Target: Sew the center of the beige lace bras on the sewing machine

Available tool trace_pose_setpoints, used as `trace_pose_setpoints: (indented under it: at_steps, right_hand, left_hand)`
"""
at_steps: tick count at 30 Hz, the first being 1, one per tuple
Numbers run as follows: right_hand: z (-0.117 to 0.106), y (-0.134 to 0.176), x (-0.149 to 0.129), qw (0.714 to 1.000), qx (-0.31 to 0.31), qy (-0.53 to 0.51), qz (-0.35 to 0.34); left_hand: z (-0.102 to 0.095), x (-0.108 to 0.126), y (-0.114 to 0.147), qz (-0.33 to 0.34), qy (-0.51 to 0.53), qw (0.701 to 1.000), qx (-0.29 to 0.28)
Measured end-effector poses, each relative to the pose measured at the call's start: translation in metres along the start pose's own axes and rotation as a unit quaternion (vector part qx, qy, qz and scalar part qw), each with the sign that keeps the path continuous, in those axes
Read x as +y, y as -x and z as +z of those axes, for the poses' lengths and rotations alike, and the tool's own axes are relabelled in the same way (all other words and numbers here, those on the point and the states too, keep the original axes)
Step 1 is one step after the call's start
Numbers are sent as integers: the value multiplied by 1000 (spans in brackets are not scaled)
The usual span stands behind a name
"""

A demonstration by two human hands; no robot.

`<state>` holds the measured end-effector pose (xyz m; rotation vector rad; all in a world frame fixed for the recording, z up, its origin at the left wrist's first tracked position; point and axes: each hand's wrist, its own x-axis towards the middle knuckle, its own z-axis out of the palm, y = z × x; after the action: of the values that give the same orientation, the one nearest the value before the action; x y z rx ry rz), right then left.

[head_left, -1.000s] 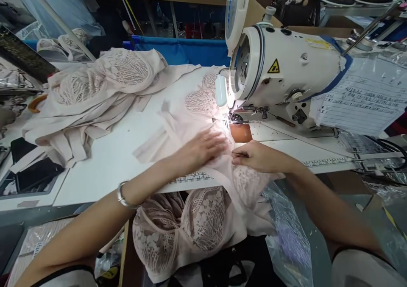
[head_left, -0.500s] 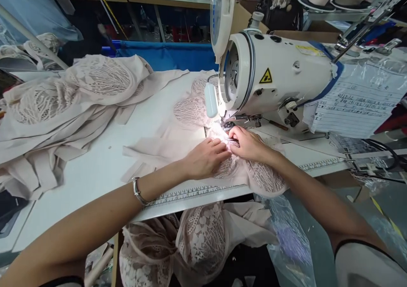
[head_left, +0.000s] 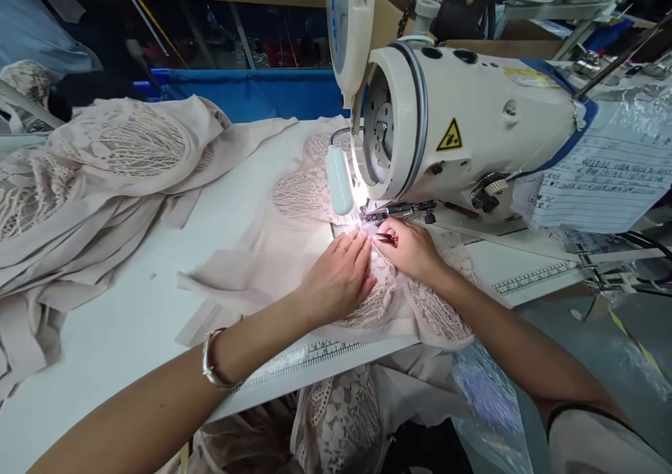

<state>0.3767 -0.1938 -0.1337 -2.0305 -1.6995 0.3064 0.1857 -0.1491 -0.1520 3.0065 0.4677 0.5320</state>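
Pale pink lace bra pieces lie under the sewing machine, some behind the needle area and some toward me. My left hand rests flat on the lace, fingers stretched toward the lit presser foot. Just to its right, my right hand is closed around small dark thread snips. Their tips point left, close to my left fingertips. The fingers of my right hand also touch the fabric. Bright lamp light washes out the exact stitching spot.
A heap of similar lace pieces covers the table's left side. More lace cups hang at my lap, beside a plastic bag. A ruler strip runs along the front edge. Handwritten paper hangs at right. A person's blue clothing shows far left.
My left hand has flattened, its fingers straightening toward the presser foot. My right hand keeps the snips. The view has shifted closer to the machine.
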Motion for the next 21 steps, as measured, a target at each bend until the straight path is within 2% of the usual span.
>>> trace_pose_setpoints:
  at_steps: [3, 7, 12, 14, 17, 21]
  right_hand:
    - [2, 4, -1, 1000, -12, -6, -16]
    - [4, 7, 0, 999, -1, 7, -37]
    - [7, 8, 2, 999, 8, 31, -19]
    - [8, 9, 3, 999, 9, 25, -24]
    - [11, 10, 3, 997, 18, 43, -55]
    - [13, 9, 0, 985, 21, 123, -119]
  left_hand:
    - [-3, 2, -1, 22, 14, 1000, 9]
    - [-4, 3, -3, -17, 26, 999, 15]
    - [-3, 3, -3, -26, -15, 999, -26]
    - [-4, 3, -4, -21, -13, 999, -25]
    - [-4, 3, -7, -4, -5, 1000, -17]
    - [-6, 0, -9, 6, -6, 1000, -18]
